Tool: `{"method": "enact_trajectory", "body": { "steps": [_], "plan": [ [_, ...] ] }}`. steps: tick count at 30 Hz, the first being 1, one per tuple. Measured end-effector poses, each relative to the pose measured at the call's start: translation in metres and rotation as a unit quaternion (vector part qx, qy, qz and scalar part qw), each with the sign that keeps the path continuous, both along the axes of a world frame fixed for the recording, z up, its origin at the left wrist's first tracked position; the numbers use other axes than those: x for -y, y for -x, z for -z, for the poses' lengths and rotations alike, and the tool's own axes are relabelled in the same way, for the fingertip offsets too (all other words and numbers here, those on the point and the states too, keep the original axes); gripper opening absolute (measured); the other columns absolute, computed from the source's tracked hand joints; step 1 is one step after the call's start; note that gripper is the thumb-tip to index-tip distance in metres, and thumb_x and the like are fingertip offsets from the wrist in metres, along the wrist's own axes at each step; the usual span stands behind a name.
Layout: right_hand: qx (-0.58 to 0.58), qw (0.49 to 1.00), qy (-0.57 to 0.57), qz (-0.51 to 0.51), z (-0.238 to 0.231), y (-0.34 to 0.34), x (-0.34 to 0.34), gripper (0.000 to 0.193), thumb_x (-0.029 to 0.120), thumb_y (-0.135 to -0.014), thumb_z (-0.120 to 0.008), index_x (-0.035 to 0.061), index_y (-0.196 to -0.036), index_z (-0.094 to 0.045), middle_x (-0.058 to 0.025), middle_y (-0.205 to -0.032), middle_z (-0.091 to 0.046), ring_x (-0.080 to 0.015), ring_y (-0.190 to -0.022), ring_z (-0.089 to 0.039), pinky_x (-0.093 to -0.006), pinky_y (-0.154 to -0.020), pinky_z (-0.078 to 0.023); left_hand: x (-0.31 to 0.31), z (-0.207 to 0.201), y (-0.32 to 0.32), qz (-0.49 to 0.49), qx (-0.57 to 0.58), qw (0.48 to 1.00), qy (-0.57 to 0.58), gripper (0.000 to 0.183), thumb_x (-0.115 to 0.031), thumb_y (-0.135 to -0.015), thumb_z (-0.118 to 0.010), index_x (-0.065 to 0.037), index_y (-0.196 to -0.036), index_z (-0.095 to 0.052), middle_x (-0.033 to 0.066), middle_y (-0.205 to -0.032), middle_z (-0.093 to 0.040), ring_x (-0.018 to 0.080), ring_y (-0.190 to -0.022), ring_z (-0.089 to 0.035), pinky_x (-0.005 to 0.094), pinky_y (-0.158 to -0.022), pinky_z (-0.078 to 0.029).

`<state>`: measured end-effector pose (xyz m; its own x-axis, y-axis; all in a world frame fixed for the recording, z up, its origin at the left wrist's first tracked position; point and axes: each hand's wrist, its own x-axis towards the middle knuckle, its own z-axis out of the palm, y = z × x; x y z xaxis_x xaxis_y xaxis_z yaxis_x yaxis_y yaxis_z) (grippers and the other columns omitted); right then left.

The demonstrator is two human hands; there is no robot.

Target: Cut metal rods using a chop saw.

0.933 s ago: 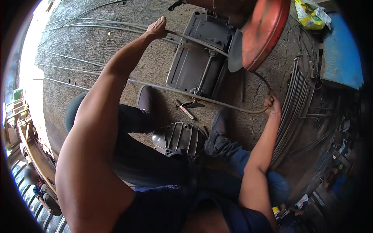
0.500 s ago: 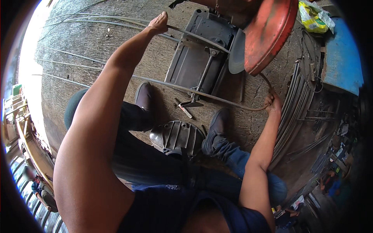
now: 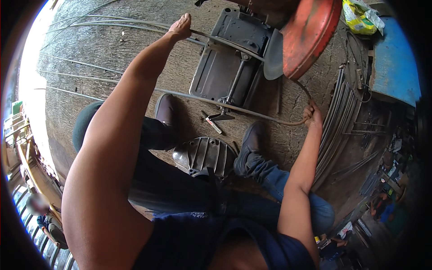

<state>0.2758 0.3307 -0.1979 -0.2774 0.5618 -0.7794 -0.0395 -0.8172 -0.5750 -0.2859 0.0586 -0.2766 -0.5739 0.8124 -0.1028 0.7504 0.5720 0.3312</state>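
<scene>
While arms stretch forward, left hand (image 3: 181, 27) and right hand (image 3: 312, 116) fingers clamp the bent steel rod (image 3: 252, 110).

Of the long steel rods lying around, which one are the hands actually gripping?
The bent rod running under the red saw guard: the left hand holds one end, the right hand its curved bend. The other rods lie untouched on the ground.

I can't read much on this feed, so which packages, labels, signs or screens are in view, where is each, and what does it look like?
Crumpled plastic bag: top right, on the ground beside the red guard of the cutting machine; yellow with green and white print.
No signs or screens show.
</scene>
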Motion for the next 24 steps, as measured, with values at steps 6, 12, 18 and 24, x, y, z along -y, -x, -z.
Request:
{"method": "enact_trajectory", "body": {
  "steps": [6,12,18,24],
  "plan": [
    [0.034,0.999,0.003,0.022,-0.001,0.000,0.002,0.017,0.020,-0.100,-0.053,0.0042,-0.100,-0.060,0.0041,-0.056,-0.039,-0.0059,-0.043,-0.030,-0.0230,-0.040,-0.020,0.015,-0.041,-0.047,-0.057,-0.214,0.970,-0.103,0.065,-0.017,-0.074,-0.071,-0.005,-0.129,-0.039,0.0198,-0.119,-0.050,0.0336,-0.107,-0.057,0.0408,-0.088,-0.049],
    [0.033,0.999,-0.026,-0.014,0.012,-0.003,-0.006,0.021,0.026,-0.096,-0.063,0.0047,-0.096,-0.061,0.0056,-0.054,-0.038,-0.0063,-0.041,-0.025,-0.0253,-0.043,-0.018,0.064,-0.104,-0.167,0.019,-0.077,0.966,-0.246,0.036,-0.014,-0.079,-0.070,-0.006,-0.111,-0.054,0.0157,-0.101,-0.059,0.0275,-0.089,-0.064,0.0350,-0.072,-0.055],
    [-0.029,0.999,-0.015,-0.026,0.011,-0.004,-0.005,0.023,0.028,-0.098,-0.059,0.0054,-0.094,-0.057,0.0040,-0.055,-0.039,-0.0070,-0.040,-0.027,-0.0245,-0.042,-0.020,0.137,-0.097,-0.326,0.338,-0.039,0.937,-0.082,0.028,-0.021,-0.084,-0.063,-0.003,-0.106,-0.061,0.0118,-0.104,-0.056,0.0261,-0.103,-0.057,0.0436,-0.092,-0.048],
    [-0.009,0.999,-0.031,-0.025,0.009,0.001,-0.004,0.025,0.029,-0.100,-0.056,0.0050,-0.092,-0.057,0.0043,-0.055,-0.038,-0.0074,-0.041,-0.025,-0.0246,-0.042,-0.019,0.183,-0.058,-0.360,0.248,-0.174,0.947,0.106,0.060,-0.024,-0.082,-0.059,0.003,-0.135,-0.047,0.0186,-0.150,-0.030,0.0301,-0.143,-0.024,0.0502,-0.112,-0.027]
  ]
}}
